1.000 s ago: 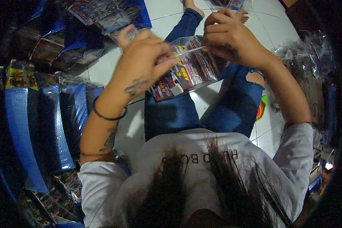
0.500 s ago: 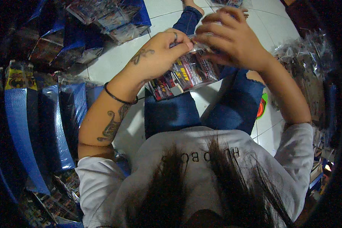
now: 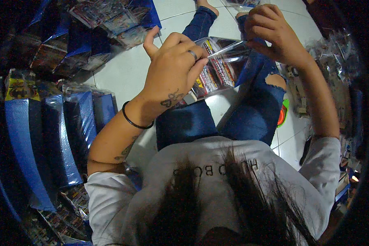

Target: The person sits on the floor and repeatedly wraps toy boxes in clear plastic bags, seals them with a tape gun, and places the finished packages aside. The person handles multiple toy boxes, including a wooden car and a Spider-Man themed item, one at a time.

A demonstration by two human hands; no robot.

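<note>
A clear plastic bag (image 3: 233, 62) lies over my lap between my knees, with colourful printed packs (image 3: 222, 70) inside it. My left hand (image 3: 174, 57), a ring on one finger, pinches the bag's upper edge between thumb and fingers; its little finger sticks out. My right hand (image 3: 268, 35) is closed in a pinch on the other end of that edge. Between the two hands the plastic is drawn into a tight, shiny line. The bag's left part is hidden under my left hand and wrist.
Blue boxes (image 3: 18, 135) with plastic-wrapped printed goods stand in rows on my left. More wrapped packs (image 3: 106, 18) are piled at the far left. Clear plastic packages (image 3: 332, 78) heap up on my right. An orange and green round object (image 3: 282, 115) lies by my right leg.
My hands have moved apart: the right up and to the right, the left slightly lower with its little finger raised. The bag's edge is now stretched straight between them.
</note>
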